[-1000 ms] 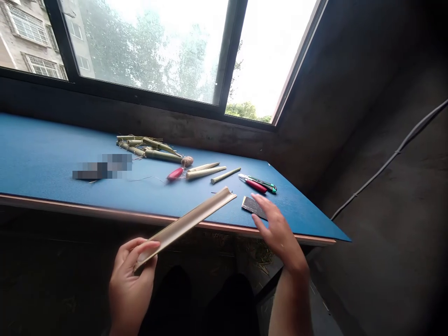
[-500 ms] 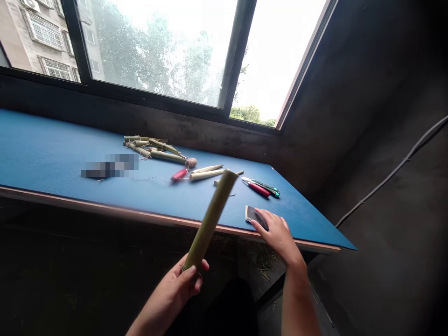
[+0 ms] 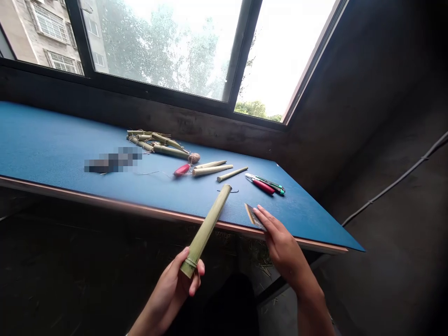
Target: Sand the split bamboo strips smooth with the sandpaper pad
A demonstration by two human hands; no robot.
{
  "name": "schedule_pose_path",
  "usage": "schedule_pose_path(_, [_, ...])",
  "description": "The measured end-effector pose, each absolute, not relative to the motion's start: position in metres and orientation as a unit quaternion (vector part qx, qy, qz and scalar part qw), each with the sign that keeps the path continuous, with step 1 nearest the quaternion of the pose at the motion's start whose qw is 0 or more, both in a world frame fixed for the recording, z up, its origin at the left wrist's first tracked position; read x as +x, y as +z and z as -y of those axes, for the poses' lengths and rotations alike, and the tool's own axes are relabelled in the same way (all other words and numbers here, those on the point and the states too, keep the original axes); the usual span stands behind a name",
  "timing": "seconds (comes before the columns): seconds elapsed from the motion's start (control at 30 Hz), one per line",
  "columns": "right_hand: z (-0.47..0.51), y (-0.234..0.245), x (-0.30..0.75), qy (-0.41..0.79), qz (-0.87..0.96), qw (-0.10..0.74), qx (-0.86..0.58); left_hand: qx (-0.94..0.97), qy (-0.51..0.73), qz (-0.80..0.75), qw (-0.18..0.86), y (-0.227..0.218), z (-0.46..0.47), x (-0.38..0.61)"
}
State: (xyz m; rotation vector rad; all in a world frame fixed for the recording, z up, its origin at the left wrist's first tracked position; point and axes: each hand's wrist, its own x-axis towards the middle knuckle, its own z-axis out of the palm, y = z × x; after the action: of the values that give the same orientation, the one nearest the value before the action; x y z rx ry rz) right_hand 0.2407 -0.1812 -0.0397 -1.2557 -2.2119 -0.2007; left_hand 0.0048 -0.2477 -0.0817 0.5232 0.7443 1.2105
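Observation:
My left hand (image 3: pixel 178 284) grips the near end of a long split bamboo piece (image 3: pixel 207 227), green skin up, its far end reaching over the edge of the blue table (image 3: pixel 52 154). My right hand (image 3: pixel 280 238) pinches a small dark sandpaper sheet (image 3: pixel 251 215) and lifts it off the table near the front edge. Beyond it lie a red-handled tool (image 3: pixel 262 186) and a green utility knife (image 3: pixel 271 183).
Further back lie thin bamboo sticks (image 3: pixel 212 169), a red-handled tool (image 3: pixel 183 169), a ball of twine (image 3: pixel 194 157) and a bundle of green bamboo pieces (image 3: pixel 156 142). A window runs behind the table; a dark wall with a cable stands at the right.
My left hand turned the bamboo piece from hollow side up to green skin up and drew it nearer. My right hand came down on the sandpaper and now lifts its edge.

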Motion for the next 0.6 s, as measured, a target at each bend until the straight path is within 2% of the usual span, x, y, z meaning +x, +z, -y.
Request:
schedule_pose_path(0.07, [0.192,-0.037,0.214,-0.102,0.877,0.292,-0.368,0.189,0.549,-0.327,0.746,-0.080,0.247,0.007])
schedule_pose_path(0.2, [0.188,-0.042,0.181,-0.143,0.947,0.209,-0.201,0.087,0.556,-0.310,0.766,-0.077,0.247,0.007])
schedule_pose_path(0.4, [0.154,-0.049,0.185,-0.178,0.896,0.241,-0.326,0.071,0.566,-0.249,0.783,-0.074,0.246,0.001])
schedule_pose_path(0.6, [0.160,-0.048,0.174,-0.184,0.954,0.192,-0.140,0.017,0.581,-0.254,0.773,-0.081,0.246,-0.002])
